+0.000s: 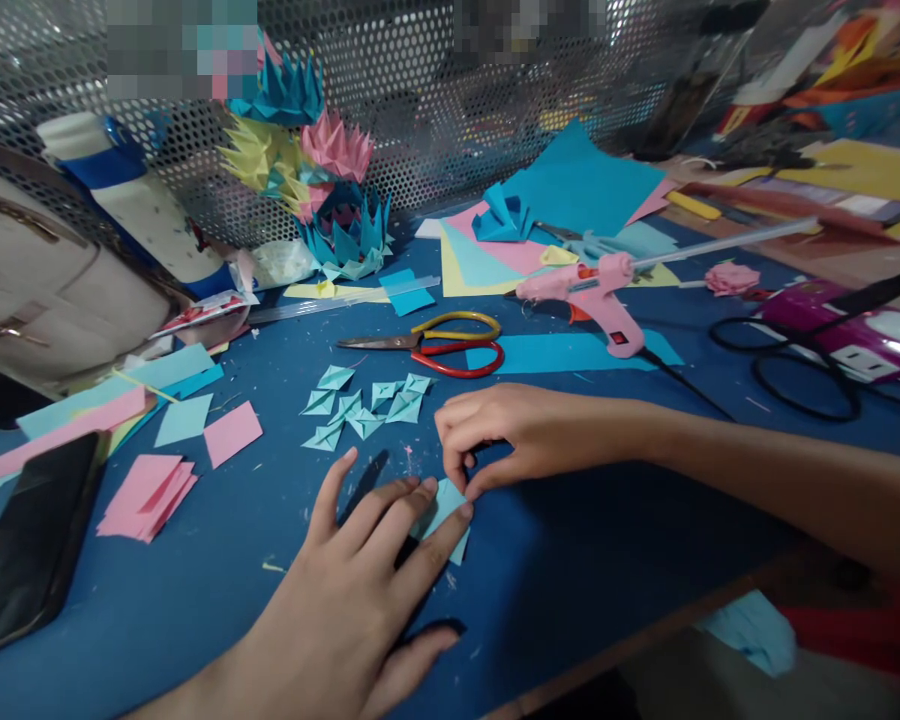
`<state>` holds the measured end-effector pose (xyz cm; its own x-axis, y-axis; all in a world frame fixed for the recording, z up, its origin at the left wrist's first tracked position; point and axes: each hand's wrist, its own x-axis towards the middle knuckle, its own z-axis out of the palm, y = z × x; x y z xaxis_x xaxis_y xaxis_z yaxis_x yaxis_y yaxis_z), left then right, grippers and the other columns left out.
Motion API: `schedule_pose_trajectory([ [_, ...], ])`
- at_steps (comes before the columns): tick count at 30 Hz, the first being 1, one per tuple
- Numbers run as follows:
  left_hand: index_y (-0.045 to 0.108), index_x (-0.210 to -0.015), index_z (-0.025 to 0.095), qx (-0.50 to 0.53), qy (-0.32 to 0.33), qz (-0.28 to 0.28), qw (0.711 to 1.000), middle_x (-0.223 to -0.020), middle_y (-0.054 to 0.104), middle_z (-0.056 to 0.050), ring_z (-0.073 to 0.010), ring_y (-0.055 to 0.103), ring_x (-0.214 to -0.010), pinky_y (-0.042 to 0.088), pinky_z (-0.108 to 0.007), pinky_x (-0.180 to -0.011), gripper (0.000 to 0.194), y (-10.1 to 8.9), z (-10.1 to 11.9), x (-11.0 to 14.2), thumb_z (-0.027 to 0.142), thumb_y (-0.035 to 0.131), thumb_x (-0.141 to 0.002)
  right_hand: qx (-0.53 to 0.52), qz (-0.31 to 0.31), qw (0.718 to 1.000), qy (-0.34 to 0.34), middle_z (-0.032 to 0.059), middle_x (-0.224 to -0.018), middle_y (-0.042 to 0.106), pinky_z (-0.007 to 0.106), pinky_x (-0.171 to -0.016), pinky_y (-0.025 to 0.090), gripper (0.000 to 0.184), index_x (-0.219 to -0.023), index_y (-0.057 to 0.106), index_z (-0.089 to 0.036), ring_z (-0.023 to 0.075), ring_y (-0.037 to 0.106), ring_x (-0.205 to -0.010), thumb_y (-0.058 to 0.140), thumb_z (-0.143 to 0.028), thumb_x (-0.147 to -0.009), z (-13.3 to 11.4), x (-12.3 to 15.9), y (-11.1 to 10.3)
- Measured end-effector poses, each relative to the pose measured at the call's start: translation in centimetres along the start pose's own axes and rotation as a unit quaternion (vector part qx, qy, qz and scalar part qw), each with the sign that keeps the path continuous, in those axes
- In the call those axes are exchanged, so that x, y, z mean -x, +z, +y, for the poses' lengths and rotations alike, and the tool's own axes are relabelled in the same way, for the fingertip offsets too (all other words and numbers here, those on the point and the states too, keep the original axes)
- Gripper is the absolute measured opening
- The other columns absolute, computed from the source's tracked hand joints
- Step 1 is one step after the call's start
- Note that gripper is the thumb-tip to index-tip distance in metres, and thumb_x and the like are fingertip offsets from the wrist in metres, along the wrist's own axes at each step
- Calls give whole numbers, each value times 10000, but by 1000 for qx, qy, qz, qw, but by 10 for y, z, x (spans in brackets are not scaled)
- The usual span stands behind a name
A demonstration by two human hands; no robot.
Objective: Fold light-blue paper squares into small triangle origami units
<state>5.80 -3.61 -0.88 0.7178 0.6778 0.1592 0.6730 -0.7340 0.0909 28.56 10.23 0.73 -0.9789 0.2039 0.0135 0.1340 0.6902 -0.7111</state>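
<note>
A light blue square of paper [447, 506] lies on the blue table in front of me, partly covered by my fingers. My left hand [375, 560] rests over it with fingers spread, fingertips pressing the paper flat. With thumb and forefinger my right hand [495, 440] pinches the paper's upper right edge. Just beyond my hands sits a group of small folded light blue paper pieces [365, 422]. Behind these lie scissors [420, 344] with one yellow and one red handle.
A pink glue gun [600, 295] with its cord stands behind my right hand, near a blue paper strip [570, 352]. To the left are pink paper squares [147, 498], a phone [37, 540] and a bottle [142, 210]. Folded paper flowers [345, 225] stand against the perforated metal panel [420, 120].
</note>
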Motion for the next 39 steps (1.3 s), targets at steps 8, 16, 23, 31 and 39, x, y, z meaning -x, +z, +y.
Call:
schedule_pose_trajectory([
  [8, 429, -1477, 257, 11, -1, 0, 1000, -1321, 570, -67, -266, 486, -1238, -89, -538, -1184, 540, 3, -2, 0, 473, 477, -984, 44, 17, 999, 19, 17, -891, 593, 240, -732, 374, 84, -909, 671, -177, 143, 548, -872, 618, -231, -946, -4, 1, 8],
  [16, 348, -1526, 248, 28, -10, -12, 999, -1288, 574, -76, -250, 468, -1235, -93, -523, -1180, 606, 2, -1, -3, 478, 479, -981, 38, 42, 998, 34, 13, -893, 600, 238, -720, 375, 33, -926, 659, -180, 144, 558, -866, 658, -205, -905, -5, 1, 11],
  [23, 379, -1508, 229, 41, -17, -16, 999, -1233, 584, -70, -243, 477, -1220, -82, -514, -1181, 613, 0, -2, -5, 494, 501, -969, 8, 60, 997, 53, -10, -858, 586, 226, -693, 367, 50, -862, 666, -177, 118, 563, -817, 678, -211, -896, 0, -3, 12],
  [31, 401, -1493, 196, 31, -31, -33, 998, -1270, 588, -65, -238, 499, -1187, -82, -521, -1190, 614, -5, 1, -8, 511, 483, -972, -23, 62, 996, 57, -1, -848, 578, 206, -646, 397, 67, -874, 661, -145, 97, 535, -726, 646, -196, -914, 1, -4, 4],
  [39, 429, -1475, 179, 39, -21, -7, 999, -1286, 611, -63, -230, 507, -1232, -71, -521, -1199, 545, -3, 0, -2, 427, 485, -993, 17, 16, 998, -56, 37, -943, 620, 209, -758, 421, 126, -988, 732, -171, 131, 588, -896, 660, -255, -927, 4, 1, -1],
])
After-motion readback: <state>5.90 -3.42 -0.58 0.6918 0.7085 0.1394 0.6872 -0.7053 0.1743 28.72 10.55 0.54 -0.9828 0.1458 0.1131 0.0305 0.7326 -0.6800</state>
